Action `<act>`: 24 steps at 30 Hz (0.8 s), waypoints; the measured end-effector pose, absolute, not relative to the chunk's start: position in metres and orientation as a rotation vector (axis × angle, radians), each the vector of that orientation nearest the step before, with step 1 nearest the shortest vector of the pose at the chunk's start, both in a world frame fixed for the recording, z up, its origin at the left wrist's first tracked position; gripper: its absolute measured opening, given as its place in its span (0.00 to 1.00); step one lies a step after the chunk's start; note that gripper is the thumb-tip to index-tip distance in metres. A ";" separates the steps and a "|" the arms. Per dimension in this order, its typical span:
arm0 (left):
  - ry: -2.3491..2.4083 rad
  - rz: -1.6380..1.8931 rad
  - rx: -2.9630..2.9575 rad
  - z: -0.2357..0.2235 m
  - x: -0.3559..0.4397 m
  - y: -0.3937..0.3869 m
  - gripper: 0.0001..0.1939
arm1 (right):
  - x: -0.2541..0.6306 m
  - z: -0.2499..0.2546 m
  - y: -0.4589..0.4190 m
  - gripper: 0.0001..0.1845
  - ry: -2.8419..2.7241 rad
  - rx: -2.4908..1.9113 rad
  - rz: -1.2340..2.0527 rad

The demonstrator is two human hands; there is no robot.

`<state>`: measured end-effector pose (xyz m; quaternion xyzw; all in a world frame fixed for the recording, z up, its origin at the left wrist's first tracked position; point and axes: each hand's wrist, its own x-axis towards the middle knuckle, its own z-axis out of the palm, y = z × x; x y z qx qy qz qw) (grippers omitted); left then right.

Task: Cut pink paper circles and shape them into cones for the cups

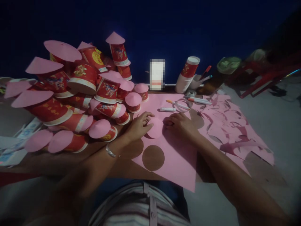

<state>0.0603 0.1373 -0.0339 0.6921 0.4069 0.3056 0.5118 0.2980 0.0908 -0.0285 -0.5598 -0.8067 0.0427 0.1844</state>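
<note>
Two bare hands meet over a small round pink paper disc (pixel 155 128) that lies on a large pink paper sheet (pixel 178 157) spread across a brown wooden tabletop (pixel 70 160). The left hand (pixel 138 125), with a silver bracelet (pixel 110 152) at its wrist, rests curled fingers on the disc's left edge. The right hand (pixel 180 124) lies with fingers bent at the disc's right edge; whether either hand pinches the paper or only presses it flat cannot be told in the dim light. Just below the disc, the sheet has round holes (pixel 153 158) cut through it, with the table showing brown inside them.

Left of the hands, a heap of red printed paper cups capped with pink paper cones (pixel 82 91) covers much of the table. Beyond the hands lie white marker pens with orange caps (pixel 178 105) and a clear ring of tape (pixel 182 105). Near these, a leaning stack of red and white paper cups (pixel 188 73) stands against a dark blue wall (pixel 164 28). To the right, pink paper offcuts (pixel 225 125) lie scattered over the sheet.
</note>
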 end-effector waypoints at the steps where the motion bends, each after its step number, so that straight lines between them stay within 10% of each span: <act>1: 0.993 0.700 1.731 -0.034 0.059 0.137 0.19 | 0.297 -0.027 0.090 0.11 -2.320 -1.581 0.126; 24: 1.444 0.496 2.622 -0.009 0.062 0.128 0.18 | 0.291 -0.003 0.136 0.15 -2.243 -1.716 -0.051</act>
